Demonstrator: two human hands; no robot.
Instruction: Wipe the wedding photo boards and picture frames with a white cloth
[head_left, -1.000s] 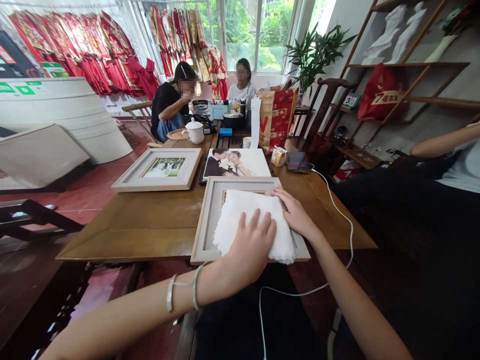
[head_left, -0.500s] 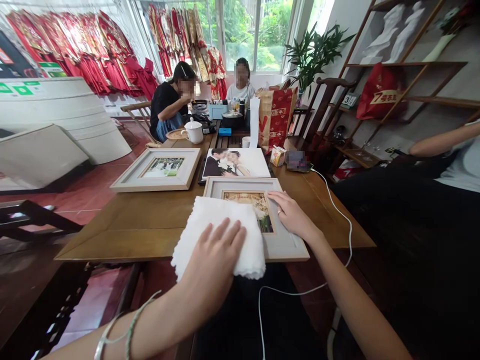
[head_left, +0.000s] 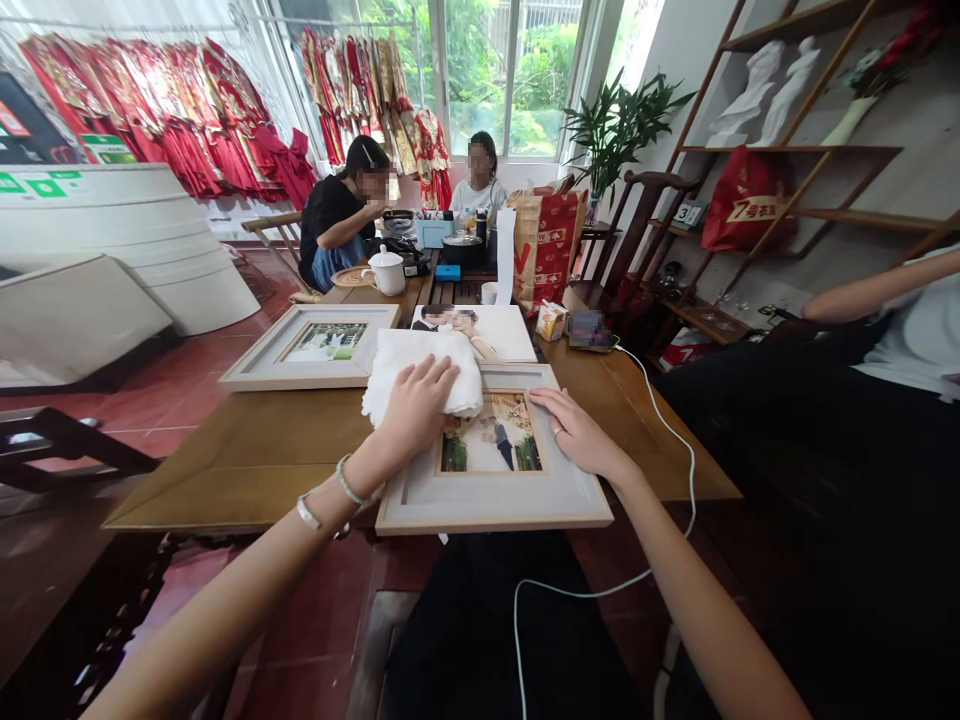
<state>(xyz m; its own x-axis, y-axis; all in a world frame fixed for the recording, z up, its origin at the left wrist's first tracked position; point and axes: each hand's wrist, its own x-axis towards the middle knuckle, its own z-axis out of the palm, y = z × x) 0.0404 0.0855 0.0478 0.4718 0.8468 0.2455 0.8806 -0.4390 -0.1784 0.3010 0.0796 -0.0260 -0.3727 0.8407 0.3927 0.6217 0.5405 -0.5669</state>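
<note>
A light wooden photo frame (head_left: 574,500) with a pale grey mat lies at the table's near edge, its picture (head_left: 491,445) facing up. My left hand (head_left: 417,400) is on a folded white cloth (head_left: 386,365), fingers bent over it at the frame's far left corner. The thumb's hold is hidden. My right hand (head_left: 581,432) rests open on the frame's right side, fingers stretched out by the picture's edge, with a ring on one finger. The cloth hides the frame's upper left corner and part of a couple's photo print (head_left: 506,330) behind it.
A second photo frame (head_left: 274,375) lies at the left of the wooden table (head_left: 225,480). Farther back stand a white lidded mug (head_left: 386,272), a paper bag (head_left: 544,250) and a small carton (head_left: 551,320). A white cable (head_left: 671,420) hangs off the right side. Two people sit opposite.
My left hand has moved the white cloth away from me, from the frame's near left part to its far left corner, uncovering the picture. My right hand stays on the frame.
</note>
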